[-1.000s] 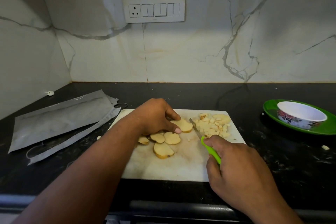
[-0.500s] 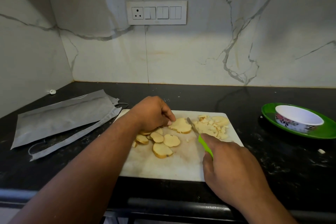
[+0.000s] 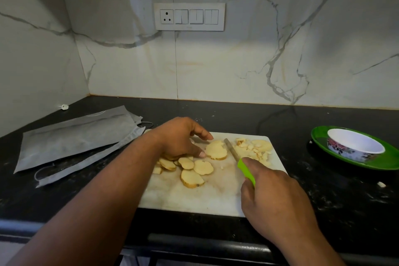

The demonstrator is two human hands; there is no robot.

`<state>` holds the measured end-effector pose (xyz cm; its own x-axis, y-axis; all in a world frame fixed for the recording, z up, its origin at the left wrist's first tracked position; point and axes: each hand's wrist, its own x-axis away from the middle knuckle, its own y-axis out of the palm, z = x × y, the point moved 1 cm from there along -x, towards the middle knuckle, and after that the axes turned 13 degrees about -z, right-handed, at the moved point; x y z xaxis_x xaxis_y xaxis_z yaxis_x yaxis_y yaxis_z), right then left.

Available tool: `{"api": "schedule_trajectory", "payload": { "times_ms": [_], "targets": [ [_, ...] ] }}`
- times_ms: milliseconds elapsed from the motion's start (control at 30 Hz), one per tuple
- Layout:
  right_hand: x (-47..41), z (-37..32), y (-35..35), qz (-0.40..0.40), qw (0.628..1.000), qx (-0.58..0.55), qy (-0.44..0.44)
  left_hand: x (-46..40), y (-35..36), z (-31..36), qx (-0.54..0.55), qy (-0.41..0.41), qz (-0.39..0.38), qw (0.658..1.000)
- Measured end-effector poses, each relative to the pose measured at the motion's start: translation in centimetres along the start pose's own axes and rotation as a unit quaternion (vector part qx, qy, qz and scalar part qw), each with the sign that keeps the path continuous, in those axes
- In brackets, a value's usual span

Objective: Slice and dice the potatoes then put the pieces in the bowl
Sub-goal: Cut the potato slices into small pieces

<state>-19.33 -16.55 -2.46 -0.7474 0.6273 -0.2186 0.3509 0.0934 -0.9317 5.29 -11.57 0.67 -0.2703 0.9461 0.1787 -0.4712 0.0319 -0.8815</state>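
Left hand (image 3: 179, 138) has uncurled — thumb touches round slice (image 3: 216, 149).

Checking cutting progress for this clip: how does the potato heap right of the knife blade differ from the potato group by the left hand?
The diced heap is small irregular bits, piled at the board's far right corner; the slices are whole rounds with skin edges, lying flat and overlapping mid-board. The left hand touches one slice; the heap lies untouched beyond the knife. Both sit on the white cutting board, none in the bowl.

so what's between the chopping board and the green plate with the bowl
In the head view, only bare black countertop lies between the chopping board and the green plate; one stray potato bit lies nearer, off that line.
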Motion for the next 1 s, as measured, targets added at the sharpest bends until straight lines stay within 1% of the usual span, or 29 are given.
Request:
{"api": "schedule_trajectory", "payload": {
  "times_ms": [133,267,367,500,667,867,1000],
  "targets": [
    [-0.4,0.2,-0.1,-0.01,1.0,0.004,0.0,-0.4,-0.2,-0.1,0.016,-0.006,0.023,1.0],
    [-0.3,0.2,0.1,-0.022,0.999,0.021,-0.02,-1.1,-0.2,-0.3,0.024,-0.002,0.024,0.999],
    [-0.2,0.4,0.3,-0.012,1.0,0.005,-0.028,-1.3,-0.2,-0.6,0.025,-0.001,0.024,0.999],
    [-0.1,0.3,0.2,-0.012,1.0,0.008,-0.011,-1.1,-0.3,-0.4,0.006,0.001,0.028,1.0],
    [0.0,0.0,0.0,-0.02,1.0,-0.01,0.008,0.0,-0.3,-0.1,-0.015,-0.011,-0.007,1.0],
    [-0.4,0.0,-0.2,-0.028,0.999,-0.006,0.028,-0.9,-0.2,-0.4,-0.019,-0.015,0.034,0.999],
    [-0.4,-0.1,-0.2,-0.03,0.999,-0.009,0.013,-1.5,0.1,-0.6,0.002,0.006,0.017,1.0]
  ]
}}
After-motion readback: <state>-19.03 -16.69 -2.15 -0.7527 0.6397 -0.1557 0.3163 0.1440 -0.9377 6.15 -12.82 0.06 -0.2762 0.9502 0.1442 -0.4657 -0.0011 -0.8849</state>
